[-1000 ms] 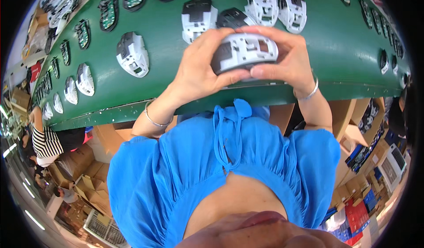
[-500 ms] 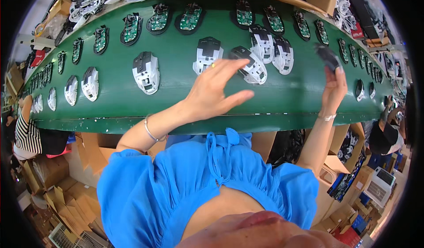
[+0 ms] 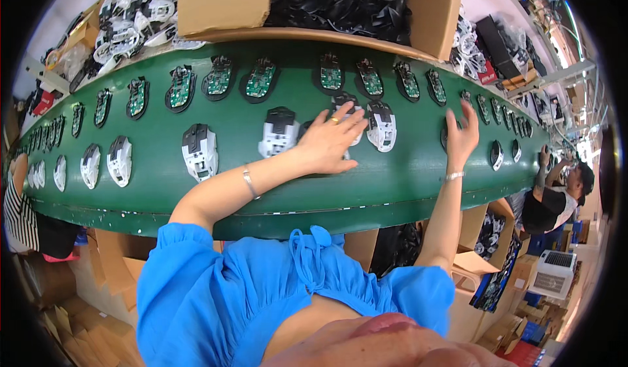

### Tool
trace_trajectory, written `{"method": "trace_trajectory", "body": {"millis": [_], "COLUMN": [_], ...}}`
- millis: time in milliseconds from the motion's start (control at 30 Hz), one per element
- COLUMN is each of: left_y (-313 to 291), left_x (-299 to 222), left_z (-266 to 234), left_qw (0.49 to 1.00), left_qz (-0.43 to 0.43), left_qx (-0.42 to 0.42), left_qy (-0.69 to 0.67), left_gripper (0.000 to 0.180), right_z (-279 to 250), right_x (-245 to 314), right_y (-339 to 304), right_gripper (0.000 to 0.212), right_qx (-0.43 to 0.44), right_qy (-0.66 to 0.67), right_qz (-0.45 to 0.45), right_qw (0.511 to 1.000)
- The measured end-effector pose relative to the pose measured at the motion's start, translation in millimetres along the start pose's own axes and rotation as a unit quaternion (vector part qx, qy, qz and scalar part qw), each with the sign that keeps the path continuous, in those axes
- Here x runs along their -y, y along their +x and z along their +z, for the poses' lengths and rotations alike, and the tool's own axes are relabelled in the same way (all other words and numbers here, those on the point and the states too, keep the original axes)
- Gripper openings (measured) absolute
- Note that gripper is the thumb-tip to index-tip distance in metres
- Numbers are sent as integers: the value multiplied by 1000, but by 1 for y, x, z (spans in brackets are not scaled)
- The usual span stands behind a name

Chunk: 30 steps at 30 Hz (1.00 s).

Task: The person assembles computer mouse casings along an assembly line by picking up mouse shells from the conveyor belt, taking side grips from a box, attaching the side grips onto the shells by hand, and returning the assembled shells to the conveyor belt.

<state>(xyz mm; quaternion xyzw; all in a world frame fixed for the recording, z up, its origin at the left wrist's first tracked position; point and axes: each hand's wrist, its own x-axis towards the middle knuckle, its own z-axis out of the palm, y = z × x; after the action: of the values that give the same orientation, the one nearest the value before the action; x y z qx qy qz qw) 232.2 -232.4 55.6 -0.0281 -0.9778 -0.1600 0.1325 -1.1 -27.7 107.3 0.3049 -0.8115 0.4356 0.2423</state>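
Head view: left hand [image 3: 332, 141] fingers spread loose over black-and-white shell [image 3: 345, 98] on green belt [image 3: 366, 184]. Right hand [image 3: 463, 137] half-curled by dark shell [image 3: 445, 138]; can't tell if pinching. Better: light edge grip, palm off neighbouring shell [image 3: 382, 129].

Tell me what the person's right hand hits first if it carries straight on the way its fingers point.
Probably the circuit-board piece in the far row, just beyond the fingertips of the right hand. Height above the table is unclear; it might pass over.
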Motion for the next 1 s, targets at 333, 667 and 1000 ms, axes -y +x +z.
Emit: {"method": "trace_trajectory", "body": {"millis": [333, 667, 1000], "left_y": [-91, -66, 85], "left_x": [68, 46, -23], "left_z": [-85, -77, 30], "left_qw": [996, 997, 985], "left_qz": [28, -6, 35], "left_qx": [83, -15, -149], "left_qy": [13, -82, -77], "left_gripper": [77, 55, 55], "right_z": [137, 157, 133], "right_x": [34, 28, 39], "right_y": [159, 164, 144], "right_gripper": [25, 30, 23], "right_qx": [248, 280, 126], "right_qy": [-325, -318, 26], "right_qz": [-223, -267, -65], "right_qw": [885, 866, 989]}}
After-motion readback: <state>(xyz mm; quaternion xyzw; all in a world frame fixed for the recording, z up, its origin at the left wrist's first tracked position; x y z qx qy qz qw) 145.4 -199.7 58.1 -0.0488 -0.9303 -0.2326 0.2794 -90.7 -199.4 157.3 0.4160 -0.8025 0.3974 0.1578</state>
